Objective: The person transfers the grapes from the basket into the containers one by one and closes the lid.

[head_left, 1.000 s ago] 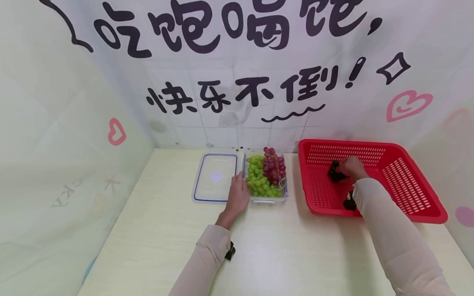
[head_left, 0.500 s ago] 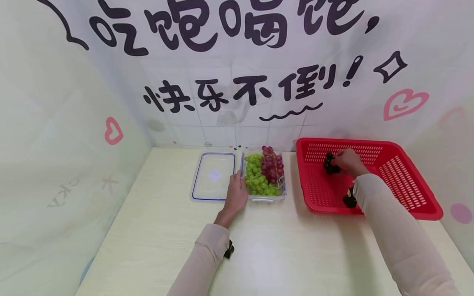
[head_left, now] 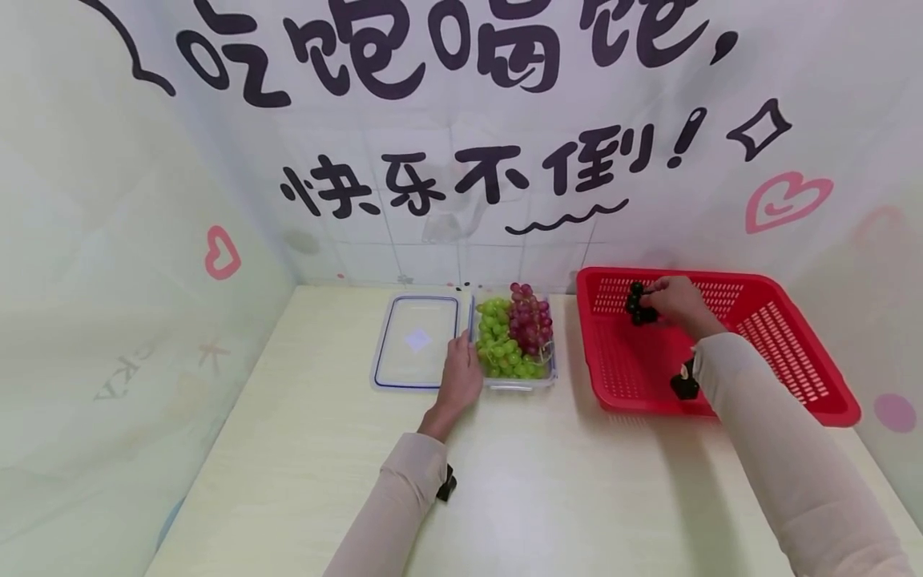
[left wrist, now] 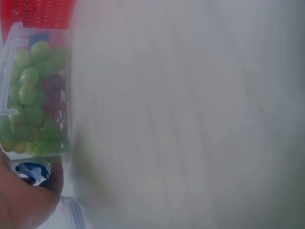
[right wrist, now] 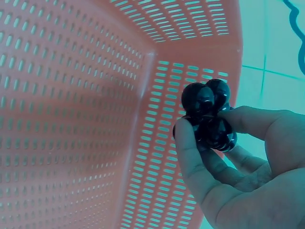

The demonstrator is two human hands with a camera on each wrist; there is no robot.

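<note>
Head view: a pale table [head_left: 548, 489] fills the bottom of the frame, with a red basket [head_left: 638, 373] at right. Just below centre stands a clear box [head_left: 521, 385]; its lid [head_left: 417, 353] lies flat just beside it, to its left. Green grapes [head_left: 510, 357] and red grapes [head_left: 530, 320] fill the box. The left hand [head_left: 461, 375] rests along its left side; whether it grips or only touches, I cannot tell. The right hand [head_left: 678, 300] pinches a small bunch of dark grapes [head_left: 636, 303], within the basket's outline. Over the last second this hand and bunch have moved up the frame and slightly left, so the bunch seems lifted; the left hand and box have stayed put. Right wrist view shows what the head view hides: digits closed on both sides of the bunch. Left wrist view adds a blue piece [left wrist: 33, 169] by the left hand, too blurred to name.
</note>
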